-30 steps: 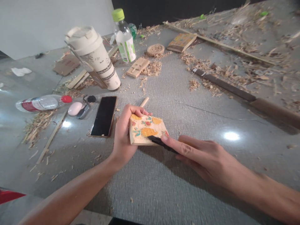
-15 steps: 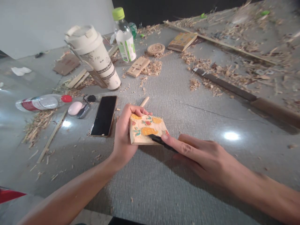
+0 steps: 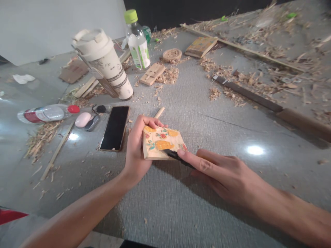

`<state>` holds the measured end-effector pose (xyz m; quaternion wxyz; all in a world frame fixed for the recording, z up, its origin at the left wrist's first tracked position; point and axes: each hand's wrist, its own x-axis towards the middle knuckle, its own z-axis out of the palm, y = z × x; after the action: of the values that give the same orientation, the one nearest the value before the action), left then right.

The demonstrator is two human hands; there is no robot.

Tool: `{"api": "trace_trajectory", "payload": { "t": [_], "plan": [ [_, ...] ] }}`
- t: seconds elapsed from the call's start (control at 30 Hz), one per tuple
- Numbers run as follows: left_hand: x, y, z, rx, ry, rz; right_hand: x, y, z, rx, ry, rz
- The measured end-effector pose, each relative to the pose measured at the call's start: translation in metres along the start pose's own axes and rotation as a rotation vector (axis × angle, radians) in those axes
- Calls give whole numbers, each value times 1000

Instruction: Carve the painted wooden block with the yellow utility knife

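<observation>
A small wooden block [image 3: 168, 137] with painted orange, red and teal patterns is gripped along its left side by my left hand [image 3: 138, 146], which holds it tilted over the grey table. My right hand [image 3: 217, 168] is closed around a black knife [image 3: 178, 156], index finger laid along its top. The blade tip touches the painted face near the lower orange shape. Just behind the block a short wooden stick [image 3: 159, 112] lies on the table, partly hidden by my left hand.
A black phone [image 3: 114, 128] lies left of my left hand, near a red-capped bottle [image 3: 49, 113]. Behind stand a cream cup [image 3: 106, 63] and a green-capped bottle [image 3: 138, 48]. A long dark tool [image 3: 250, 94] lies right, among wood shavings [image 3: 239, 77].
The knife tip and my right index finger have shifted very slightly to the left on the block. My left hand and the block look unmoved.
</observation>
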<state>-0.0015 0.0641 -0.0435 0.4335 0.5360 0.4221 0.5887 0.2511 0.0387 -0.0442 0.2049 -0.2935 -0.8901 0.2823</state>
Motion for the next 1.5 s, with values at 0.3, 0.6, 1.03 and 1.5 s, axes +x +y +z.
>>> {"api": "trace_trajectory", "payload": {
  "t": [0.3,0.6,1.03,1.5],
  "plan": [
    [-1,3,4,27,37,-26,-1,1,4,-72,9,-19],
    [-4,5,5,94,76,-25,4,-13,1,-70,35,8],
    [1,2,-3,183,-31,12,14,-15,-14,400,-45,213],
    [3,2,-5,153,8,37,4,-3,-12,60,45,-3]
  ]
}}
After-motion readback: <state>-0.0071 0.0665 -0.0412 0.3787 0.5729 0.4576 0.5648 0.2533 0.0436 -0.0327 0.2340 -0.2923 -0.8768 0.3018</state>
